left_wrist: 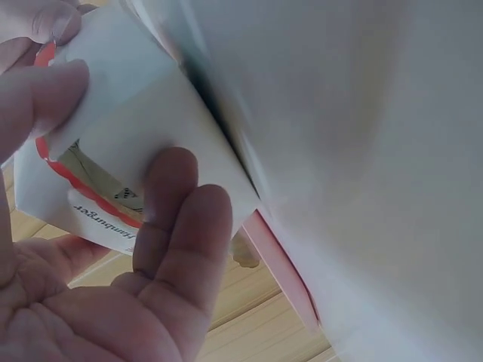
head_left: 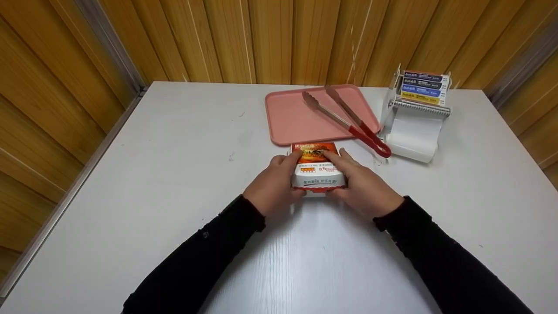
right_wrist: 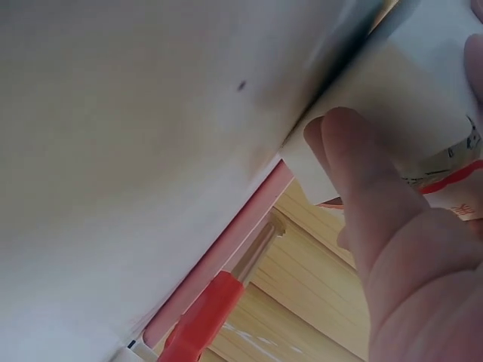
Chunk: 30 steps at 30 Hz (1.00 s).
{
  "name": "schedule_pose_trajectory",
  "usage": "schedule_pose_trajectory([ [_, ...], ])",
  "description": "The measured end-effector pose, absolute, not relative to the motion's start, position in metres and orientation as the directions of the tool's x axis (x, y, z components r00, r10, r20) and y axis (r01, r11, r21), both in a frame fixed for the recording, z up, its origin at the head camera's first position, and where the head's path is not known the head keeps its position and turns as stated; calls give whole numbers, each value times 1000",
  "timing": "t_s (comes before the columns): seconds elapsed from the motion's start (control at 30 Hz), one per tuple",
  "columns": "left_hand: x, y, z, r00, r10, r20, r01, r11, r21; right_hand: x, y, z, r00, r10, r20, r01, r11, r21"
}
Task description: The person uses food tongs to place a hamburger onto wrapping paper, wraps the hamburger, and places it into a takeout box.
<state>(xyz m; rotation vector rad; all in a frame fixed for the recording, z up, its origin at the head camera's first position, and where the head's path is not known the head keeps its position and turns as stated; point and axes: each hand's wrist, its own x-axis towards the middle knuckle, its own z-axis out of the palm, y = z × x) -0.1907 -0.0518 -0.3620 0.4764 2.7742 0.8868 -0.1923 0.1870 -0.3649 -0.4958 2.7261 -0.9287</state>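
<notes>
Between both hands sits a small white hamburger box (head_left: 319, 179) with a red and yellow burger picture on its lid, which is closed. My left hand (head_left: 275, 185) grips its left side, the thumb near the front edge and a finger up on the lid. From the right, my right hand (head_left: 366, 187) grips the other side in the same way. In the left wrist view, fingertips press the white wall of the box (left_wrist: 121, 98) below its red scalloped edge. The right wrist view has fingers against the box's side (right_wrist: 400, 98), close over the table.
Just behind the box lies a pink tray (head_left: 290, 117), with red-handled tongs (head_left: 368, 138) resting across it and past its right corner. A label dispenser (head_left: 416, 117) with a white roll and several coloured strips stands at the back right of the white table (head_left: 174, 174).
</notes>
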Motion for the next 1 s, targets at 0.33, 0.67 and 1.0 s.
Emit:
schedule_pose_trajectory([
  [0.33, -191, -51, -361, -930, 359, -81, 244, 766, 595, -189, 181, -363, -930, -354, -97, -221, 752, -621],
  [0.67, -191, -53, -362, -927, 371, -62, 259, 748, 611, -187, 176, -363, -936, -348, -55, -253, 774, -581],
  [1.0, -195, -54, -363, -924, 371, -96, 230, 737, 635, -186, 177, -362, -934, -352, -60, -258, 782, -568],
])
